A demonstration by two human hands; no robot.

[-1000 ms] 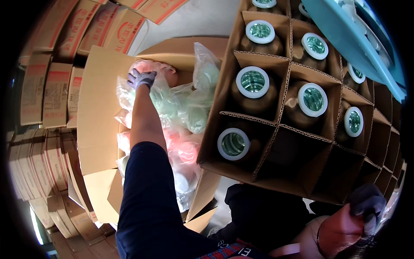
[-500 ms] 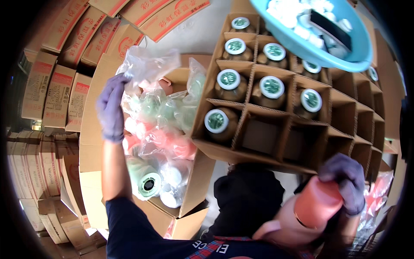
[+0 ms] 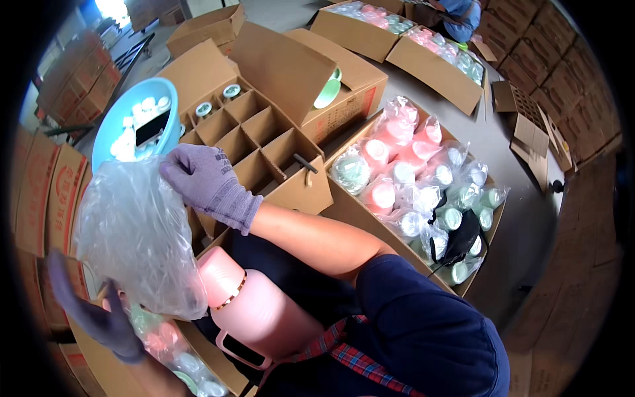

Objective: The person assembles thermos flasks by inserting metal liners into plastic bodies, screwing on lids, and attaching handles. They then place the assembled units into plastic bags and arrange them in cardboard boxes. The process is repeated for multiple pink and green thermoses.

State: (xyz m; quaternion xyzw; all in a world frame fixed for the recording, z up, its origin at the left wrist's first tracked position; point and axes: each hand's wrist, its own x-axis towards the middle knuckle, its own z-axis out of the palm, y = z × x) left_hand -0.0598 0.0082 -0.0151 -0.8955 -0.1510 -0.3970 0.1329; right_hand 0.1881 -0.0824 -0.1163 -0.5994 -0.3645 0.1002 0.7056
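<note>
My right hand [image 3: 206, 184], in a purple-grey glove, pinches the upper edge of a clear plastic bag [image 3: 142, 238] that hangs in front of me. My left hand [image 3: 99, 311], gloved alike, is beside the bag's lower left side with fingers and thumb apart, slightly blurred. A pink vacuum jug [image 3: 264, 314] with a side handle and a pink cup lid leans in my lap, its lid next to the bag. Whether the bag's mouth is open cannot be seen.
Ahead stands a divided carton [image 3: 291, 149] with a few white-capped bottles. A blue basin [image 3: 106, 126] holds white caps and a phone. At right, a carton [image 3: 360, 218] holds bagged pink and green jugs. Another person [image 3: 460, 20] is at the far back.
The view has swung right. The plastic bag, earlier in my left hand over the left carton, is now in my right hand. My right hand has let go of the pink jug.
</note>
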